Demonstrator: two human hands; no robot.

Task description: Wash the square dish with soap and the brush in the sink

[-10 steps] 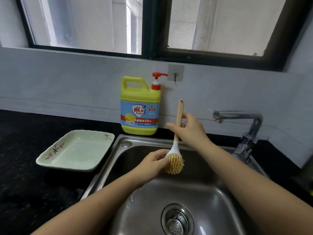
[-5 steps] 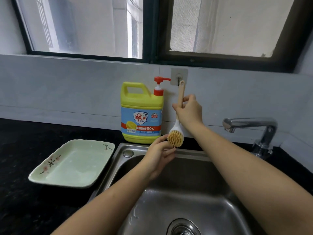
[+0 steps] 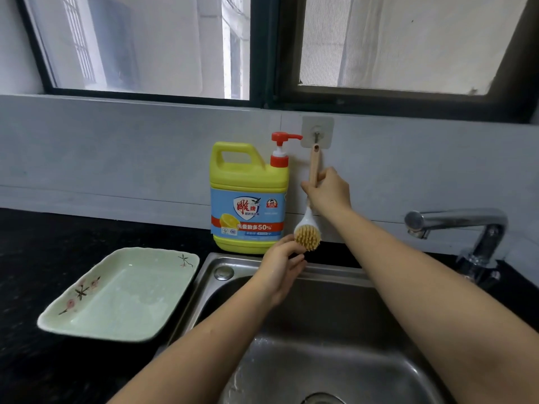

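While right hand [image 3: 329, 193] grips brush [image 3: 307, 231] | left hand [image 3: 281, 272] relaxed, touching bristles | square dish [image 3: 122, 298] apart, on counter [image 3: 43, 252] leftward

The black table [image 3: 43, 258] carries a pale green square dish [image 3: 122, 295] lying flat at nine o'clock of the sink [image 3: 210, 272]. A yellow soap jug [image 3: 248, 199] stands at eleven o'clock. The tap [image 3: 466, 228] rises at two o'clock, its base seemingly on the table.
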